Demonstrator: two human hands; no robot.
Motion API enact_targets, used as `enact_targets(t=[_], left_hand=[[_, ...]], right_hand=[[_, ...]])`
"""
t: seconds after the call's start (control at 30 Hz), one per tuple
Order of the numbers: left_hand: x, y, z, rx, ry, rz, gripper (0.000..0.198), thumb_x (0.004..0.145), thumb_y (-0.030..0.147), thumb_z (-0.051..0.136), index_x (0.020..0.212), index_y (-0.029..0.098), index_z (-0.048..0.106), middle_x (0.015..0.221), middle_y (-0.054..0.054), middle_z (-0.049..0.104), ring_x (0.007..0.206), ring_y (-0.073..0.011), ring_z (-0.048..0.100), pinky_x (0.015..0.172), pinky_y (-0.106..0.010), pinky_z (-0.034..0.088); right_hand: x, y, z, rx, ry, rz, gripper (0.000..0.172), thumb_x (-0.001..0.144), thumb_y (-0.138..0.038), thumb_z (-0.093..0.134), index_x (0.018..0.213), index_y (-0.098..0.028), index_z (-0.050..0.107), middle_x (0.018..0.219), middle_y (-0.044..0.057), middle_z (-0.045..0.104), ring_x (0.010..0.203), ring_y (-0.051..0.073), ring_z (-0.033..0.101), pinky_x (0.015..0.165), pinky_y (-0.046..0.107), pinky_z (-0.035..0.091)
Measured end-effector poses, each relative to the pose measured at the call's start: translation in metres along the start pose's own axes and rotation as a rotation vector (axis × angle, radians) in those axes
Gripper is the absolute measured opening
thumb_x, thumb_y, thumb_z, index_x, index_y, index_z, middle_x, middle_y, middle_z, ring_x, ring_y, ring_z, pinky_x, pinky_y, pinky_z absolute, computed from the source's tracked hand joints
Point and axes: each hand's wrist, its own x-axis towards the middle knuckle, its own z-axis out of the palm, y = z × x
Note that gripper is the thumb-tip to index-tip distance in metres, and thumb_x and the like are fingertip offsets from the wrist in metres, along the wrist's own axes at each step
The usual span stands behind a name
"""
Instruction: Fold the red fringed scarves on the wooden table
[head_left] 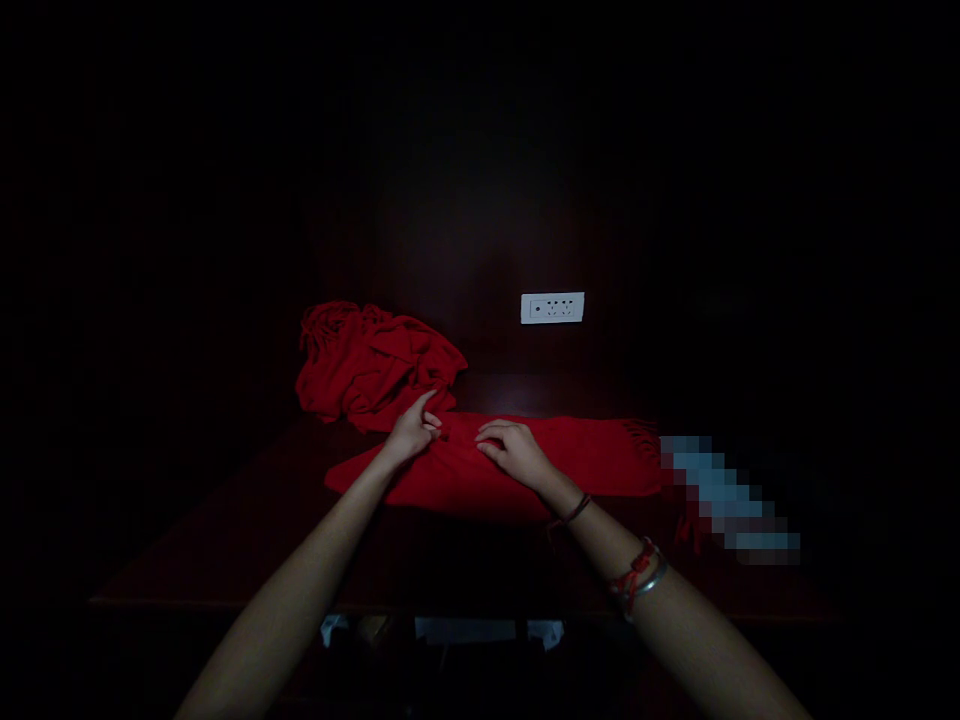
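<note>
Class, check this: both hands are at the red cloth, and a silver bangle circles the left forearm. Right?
Not quite: the head view shows the silver bangle on the right forearm. The left hand and right hand are at the red cloth, as stated.

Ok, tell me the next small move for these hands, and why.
Probably let the left hand loosen the crumpled red cloth just beyond it: that lies bunched in folds, while the fringed red stretch by the right hand is spread mostly flat.
</note>
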Motion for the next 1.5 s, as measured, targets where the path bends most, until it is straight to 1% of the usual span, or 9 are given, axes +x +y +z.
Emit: enact_targets(t=[0.2,0.33,0.43,0.73,0.97,1.17,1.27,1.37,1.5], left_hand=[[-0.008,-0.001,0.023,-0.23,-0.275,-0.109,0.072,0.066,0.002,0.043,0.13,0.016,0.014,0.059,0.004,0.05,0.047,-0.0046,0.045,0.049,-0.015,0.037],[-0.014,0.006,0.015,-0.39,-0.444,-0.241,0.069,0.076,0.021,0.043,0.131,0.02,0.001,0.07,-0.001,0.056,0.061,-0.0082,0.054,0.063,-0.022,0.042],[-0.018,0.012,0.006,-0.335,-0.503,-0.217,0.077,0.074,0.026,0.05,0.131,0.022,-0.003,0.077,-0.001,0.058,0.071,-0.0099,0.055,0.072,-0.026,0.041],[-0.016,0.006,0.005,-0.226,-0.406,-0.224,0.091,0.057,0.008,0.064,0.13,0.017,0.01,0.074,0.0,0.058,0.065,-0.0075,0.054,0.066,-0.021,0.04],[-0.012,0.004,-0.016,-0.126,-0.328,-0.314,0.092,0.051,0.003,0.064,0.129,0.019,0.017,0.059,0.006,0.053,0.047,-0.0051,0.049,0.045,-0.014,0.036],[-0.011,0.004,0.009,-0.38,-0.137,-0.234,0.084,0.06,-0.005,0.047,0.13,0.018,0.007,0.048,0.011,0.042,0.039,-0.0034,0.043,0.042,-0.013,0.036],[-0.008,0.002,0.016,-0.417,-0.085,-0.31,0.084,0.064,-0.004,0.043,0.129,0.021,-0.004,0.053,0.009,0.044,0.044,-0.0044,0.047,0.047,-0.014,0.041],[-0.003,0.0,0.001,-0.374,-0.091,-0.393,0.087,0.067,0.0,0.045,0.128,0.023,-0.012,0.067,0.004,0.051,0.054,-0.0063,0.054,0.053,-0.017,0.043],[0.002,0.005,-0.019,-0.23,0.055,-0.317,0.073,0.075,0.015,0.044,0.128,0.027,-0.004,0.085,-0.003,0.052,0.059,-0.0073,0.057,0.051,-0.016,0.042]], right_hand=[[0.0,0.0,0.005,0.049,0.086,0.012,0.014,0.074,-0.018,0.05,0.077,-0.016,0.063,0.088,0.005,0.063,0.084,0.012,0.055,0.079,0.023,0.038],[0.001,-0.004,0.002,0.063,0.069,0.027,0.014,0.075,-0.018,0.049,0.081,-0.015,0.062,0.087,0.004,0.063,0.081,0.011,0.055,0.076,0.021,0.039],[0.001,-0.003,-0.005,-0.002,0.095,0.106,0.021,0.075,-0.02,0.05,0.093,-0.014,0.058,0.091,0.006,0.061,0.084,0.012,0.054,0.077,0.022,0.038],[0.015,0.008,-0.014,-0.348,-0.25,0.139,0.02,0.078,-0.018,0.04,0.077,-0.015,0.06,0.081,0.006,0.06,0.076,0.015,0.053,0.07,0.025,0.035],[0.039,-0.011,-0.004,-0.432,-0.248,0.013,0.02,0.077,-0.009,0.034,0.081,-0.016,0.052,0.086,0.005,0.055,0.079,0.015,0.05,0.065,0.026,0.033],[0.063,-0.02,0.01,-0.45,-0.253,-0.022,0.017,0.076,-0.012,0.036,0.08,-0.015,0.052,0.089,0.007,0.054,0.083,0.018,0.048,0.066,0.029,0.032],[0.064,-0.018,0.017,-0.445,-0.249,0.007,0.016,0.076,-0.012,0.038,0.078,-0.016,0.053,0.087,0.007,0.055,0.083,0.018,0.047,0.067,0.029,0.031],[0.058,-0.015,0.019,-0.424,-0.202,0.089,0.018,0.079,-0.015,0.036,0.077,-0.016,0.054,0.084,0.006,0.055,0.082,0.018,0.047,0.068,0.029,0.031],[0.047,-0.011,0.005,-0.365,-0.103,0.11,0.019,0.082,-0.022,0.037,0.083,-0.018,0.055,0.089,0.005,0.055,0.086,0.016,0.046,0.072,0.029,0.031]])
